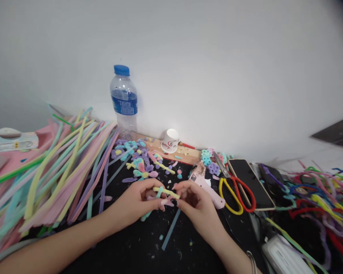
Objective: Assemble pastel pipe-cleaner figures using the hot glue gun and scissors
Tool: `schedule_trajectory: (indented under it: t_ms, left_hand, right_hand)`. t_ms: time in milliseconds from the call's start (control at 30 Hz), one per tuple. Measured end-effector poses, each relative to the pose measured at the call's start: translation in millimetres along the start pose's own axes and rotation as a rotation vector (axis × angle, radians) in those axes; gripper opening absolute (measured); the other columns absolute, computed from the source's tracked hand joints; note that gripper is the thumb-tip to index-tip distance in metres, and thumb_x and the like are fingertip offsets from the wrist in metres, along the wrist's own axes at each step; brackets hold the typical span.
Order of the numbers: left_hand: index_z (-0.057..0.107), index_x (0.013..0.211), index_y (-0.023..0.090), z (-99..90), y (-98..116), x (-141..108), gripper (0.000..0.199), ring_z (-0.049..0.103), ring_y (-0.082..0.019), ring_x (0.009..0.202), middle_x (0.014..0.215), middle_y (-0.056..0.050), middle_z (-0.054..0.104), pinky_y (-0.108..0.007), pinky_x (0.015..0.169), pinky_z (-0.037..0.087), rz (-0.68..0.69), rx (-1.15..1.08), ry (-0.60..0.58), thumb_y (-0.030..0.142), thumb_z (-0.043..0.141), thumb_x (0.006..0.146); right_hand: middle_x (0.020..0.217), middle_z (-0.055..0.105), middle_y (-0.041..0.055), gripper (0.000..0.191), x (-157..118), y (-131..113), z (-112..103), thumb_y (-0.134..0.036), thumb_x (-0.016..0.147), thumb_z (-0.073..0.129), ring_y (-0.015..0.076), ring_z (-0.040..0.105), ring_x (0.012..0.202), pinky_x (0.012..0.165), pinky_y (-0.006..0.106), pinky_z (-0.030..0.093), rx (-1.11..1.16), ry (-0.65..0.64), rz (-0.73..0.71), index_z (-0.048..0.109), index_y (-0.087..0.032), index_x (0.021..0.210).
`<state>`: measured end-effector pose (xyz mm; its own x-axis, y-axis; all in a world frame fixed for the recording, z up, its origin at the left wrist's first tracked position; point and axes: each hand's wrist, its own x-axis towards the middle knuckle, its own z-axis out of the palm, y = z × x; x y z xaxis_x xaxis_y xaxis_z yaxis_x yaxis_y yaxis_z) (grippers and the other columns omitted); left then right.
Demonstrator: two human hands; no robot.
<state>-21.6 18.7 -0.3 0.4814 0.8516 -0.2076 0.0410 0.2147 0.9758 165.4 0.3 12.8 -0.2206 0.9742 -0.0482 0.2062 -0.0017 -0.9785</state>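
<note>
At six o'clock, a glue stick (170, 230) lies below the hands. Centrally, the left hand (141, 200) and right hand (191, 198) pinch a fuzzy yellow piece (166, 191) between them. Scissors (238, 190) lie at three o'clock; a bottle (124, 102) stands at eleven.

A small craft workspace, judging by the fuzzy pastel stems (71, 167), scissors (237, 194) and scraps scattered over a black worktop (131, 247)
</note>
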Motion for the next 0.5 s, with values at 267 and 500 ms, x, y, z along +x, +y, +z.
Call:
schedule_trajectory:
  t_ms: [267,500]
  left_hand:
    - [0.059,0.088,0.018,0.2,0.6,-1.0,0.023,0.061,-0.015,0.070,0.076,0.000,0.064,-0.026,0.067,0.047,-0.010,-0.012,-0.020,0.034,0.065,0.074]
    - [0.061,0.088,0.018,1.1,4.4,-1.3,0.019,0.061,-0.013,0.065,0.074,0.002,0.063,-0.023,0.063,0.046,-0.006,0.015,0.001,0.030,0.065,0.074]
  right_hand:
    - [0.071,0.053,-0.0020,0.022,1.6,1.2,0.2,-0.012,0.074,0.060,0.0139,0.044,0.059,0.053,0.027,0.034,-0.012,0.002,-0.016,0.060,-0.027,0.091]
    - [0.073,0.054,-0.0017,0.021,-0.1,0.0,0.7,-0.014,0.074,0.060,0.0136,0.046,0.061,0.054,0.026,0.035,0.006,-0.017,-0.002,0.059,-0.023,0.093]
